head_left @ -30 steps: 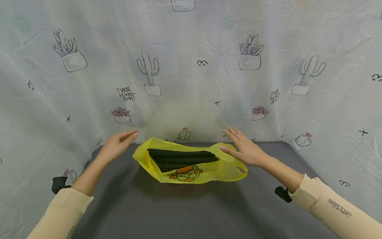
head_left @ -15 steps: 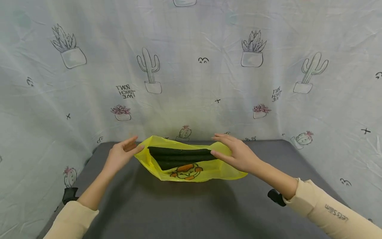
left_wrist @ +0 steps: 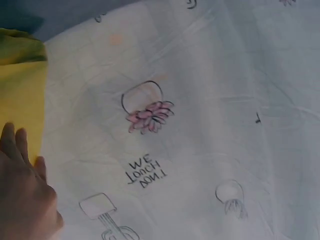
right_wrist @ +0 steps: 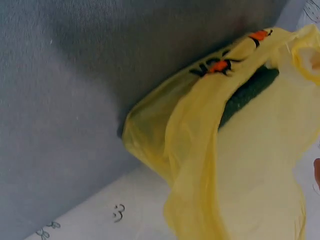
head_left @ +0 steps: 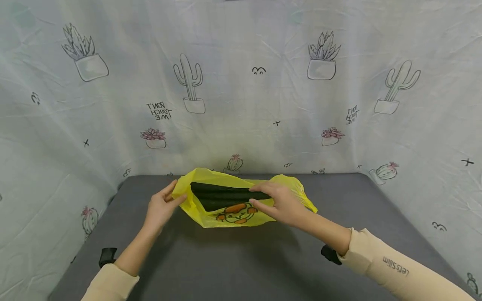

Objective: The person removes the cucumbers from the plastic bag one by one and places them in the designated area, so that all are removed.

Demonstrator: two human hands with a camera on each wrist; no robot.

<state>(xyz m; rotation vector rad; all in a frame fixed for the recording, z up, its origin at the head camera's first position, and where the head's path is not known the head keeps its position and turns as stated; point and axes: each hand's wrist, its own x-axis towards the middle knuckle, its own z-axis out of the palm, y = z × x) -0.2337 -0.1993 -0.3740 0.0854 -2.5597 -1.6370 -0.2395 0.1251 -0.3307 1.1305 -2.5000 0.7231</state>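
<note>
A yellow plastic bag [head_left: 211, 177] with an orange cartoon print lies on its side, its mouth facing me. Several long dark green cucumbers [head_left: 222, 197] show inside; one bumpy cucumber [right_wrist: 247, 97] is visible through the mouth in the right wrist view. My left hand [head_left: 160, 209] pinches the bag's left edge, thumb in front and fingers behind. In the left wrist view that hand [left_wrist: 25, 195] overlaps the yellow plastic. Over the bag's right half my right hand [head_left: 284, 205] reaches leftward, thumb and fingers apart, in front of the cucumbers' right ends.
The bag lies on a dark grey tabletop [head_left: 226, 267]. Behind and at both sides hangs a pale curtain [head_left: 233, 96] printed with potted cacti and lettering. A black wrist strap piece [head_left: 108, 256] is on the left forearm, another black piece [head_left: 331, 254] on the right.
My left hand has moved right onto the bag's left edge and taken hold of it. My right hand has moved left across the bag, whose right end now looks more bunched.
</note>
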